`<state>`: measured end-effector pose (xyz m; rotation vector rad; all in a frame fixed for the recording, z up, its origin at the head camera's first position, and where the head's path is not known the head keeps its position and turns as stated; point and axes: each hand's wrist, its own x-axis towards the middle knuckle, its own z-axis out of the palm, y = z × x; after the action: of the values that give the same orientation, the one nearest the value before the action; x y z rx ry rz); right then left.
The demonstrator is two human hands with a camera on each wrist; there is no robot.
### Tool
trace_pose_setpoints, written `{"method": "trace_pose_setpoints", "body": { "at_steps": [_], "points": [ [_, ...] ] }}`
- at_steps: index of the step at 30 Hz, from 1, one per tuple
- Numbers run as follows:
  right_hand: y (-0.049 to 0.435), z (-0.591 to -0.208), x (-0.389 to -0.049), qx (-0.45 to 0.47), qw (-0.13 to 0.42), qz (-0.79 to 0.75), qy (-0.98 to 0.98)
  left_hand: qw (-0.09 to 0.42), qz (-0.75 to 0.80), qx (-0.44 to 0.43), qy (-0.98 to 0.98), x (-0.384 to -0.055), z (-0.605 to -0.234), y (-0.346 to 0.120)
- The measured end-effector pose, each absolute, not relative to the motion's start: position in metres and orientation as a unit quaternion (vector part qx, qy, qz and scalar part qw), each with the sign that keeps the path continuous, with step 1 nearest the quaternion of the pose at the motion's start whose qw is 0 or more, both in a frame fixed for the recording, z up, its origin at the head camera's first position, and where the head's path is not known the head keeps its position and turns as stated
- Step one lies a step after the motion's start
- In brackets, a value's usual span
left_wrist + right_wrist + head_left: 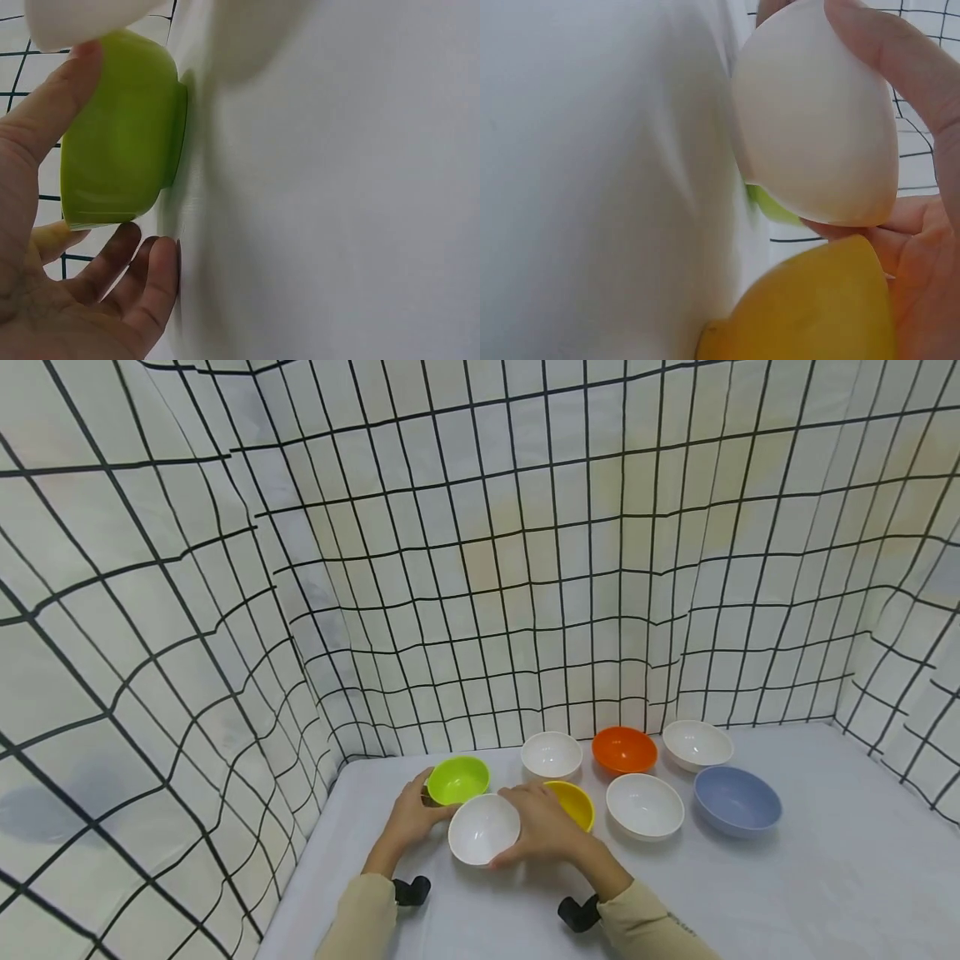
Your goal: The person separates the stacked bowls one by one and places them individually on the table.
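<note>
My left hand (410,817) is at the left side of a lime-green bowl (458,780) standing on the table. In the left wrist view the thumb lies against that green bowl (124,135), and the fingers curve round its other side. A white bowl (483,830) is held by my right hand (546,827), thumb at the near rim and fingers on the far side. In the right wrist view the white bowl (817,120) is tilted, its base close to the cloth. Just beyond my right hand stands a yellow bowl (576,805), partly hidden by it.
Behind and to the right stand a white bowl (551,755), an orange bowl (624,750), another white bowl (697,745), a nearer white bowl (645,807) and a blue bowl (738,802). White cloth covers the table (847,877). Black-gridded white sheeting (480,568) borders the back and sides.
</note>
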<state>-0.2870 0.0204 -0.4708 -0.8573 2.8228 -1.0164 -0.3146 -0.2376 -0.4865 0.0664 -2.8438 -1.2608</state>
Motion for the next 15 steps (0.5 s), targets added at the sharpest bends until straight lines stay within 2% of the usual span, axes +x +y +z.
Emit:
{"method": "trace_pose_setpoints", "body": {
  "at_steps": [15],
  "points": [
    [0.012,-0.471,-0.282,-0.257,-0.002,-0.222,0.941,-0.004,-0.468,0.032,-0.883,-0.329,-0.486,-0.233]
  ]
}}
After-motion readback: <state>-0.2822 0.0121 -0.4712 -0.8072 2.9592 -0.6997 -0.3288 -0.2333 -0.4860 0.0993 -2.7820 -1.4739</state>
